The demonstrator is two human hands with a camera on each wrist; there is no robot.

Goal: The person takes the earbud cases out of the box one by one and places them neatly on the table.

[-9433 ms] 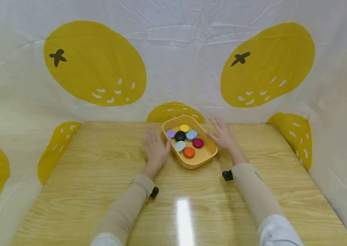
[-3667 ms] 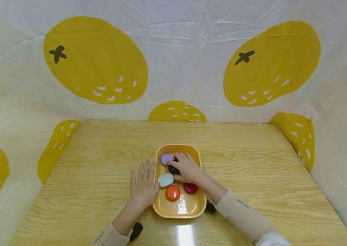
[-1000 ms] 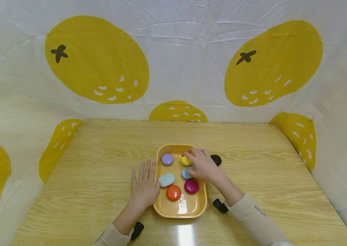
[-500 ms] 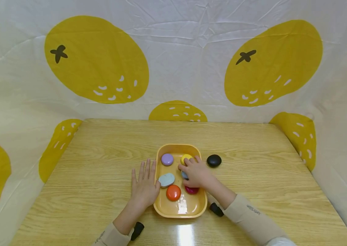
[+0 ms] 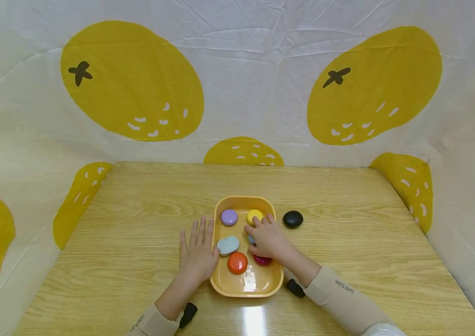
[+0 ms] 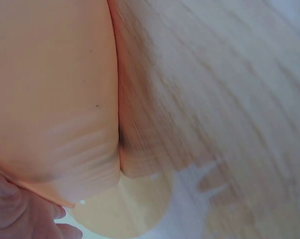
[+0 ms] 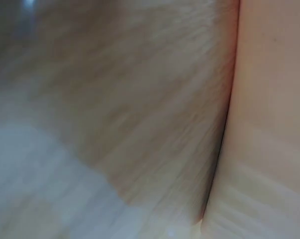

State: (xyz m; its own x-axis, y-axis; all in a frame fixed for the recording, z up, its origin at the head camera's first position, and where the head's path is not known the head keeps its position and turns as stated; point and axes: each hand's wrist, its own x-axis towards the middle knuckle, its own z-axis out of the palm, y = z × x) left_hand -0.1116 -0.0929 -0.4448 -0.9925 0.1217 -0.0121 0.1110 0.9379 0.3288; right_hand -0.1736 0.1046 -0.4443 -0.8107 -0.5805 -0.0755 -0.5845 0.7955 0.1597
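Observation:
A yellow-orange tray [image 5: 245, 291] stands on the table, holding smooth pebble-shaped pieces. My left hand [image 5: 197, 261] lies along its left side with fingers straight and thumb at the rim. Inside the tray, my right hand [image 5: 268, 240] curls its fingers and thumb round a blue piece [image 5: 251, 239], mostly hidden beneath the hand. A yellow piece [image 5: 254, 217] sits just beyond the fingertips; a magenta piece [image 5: 262, 260] shows partly below the palm. Also in the tray are a purple piece [image 5: 229, 217], a pale blue-green oval [image 5: 228, 245] and an orange piece [image 5: 237, 263].
To the right of the tray, a black piece [image 5: 293, 219] lies on the wooden table [image 5: 136, 200]. A white cloth [image 5: 254, 93] printed with yellow fruit hangs behind and at both sides. Both wrist views show mainly the tray's outer wall [image 6: 55, 99] and blurred table.
The tray came nearer and straightened. The black piece went from the tray to the table on the right. My right hand then returned and closed round the blue piece; my left hand stayed.

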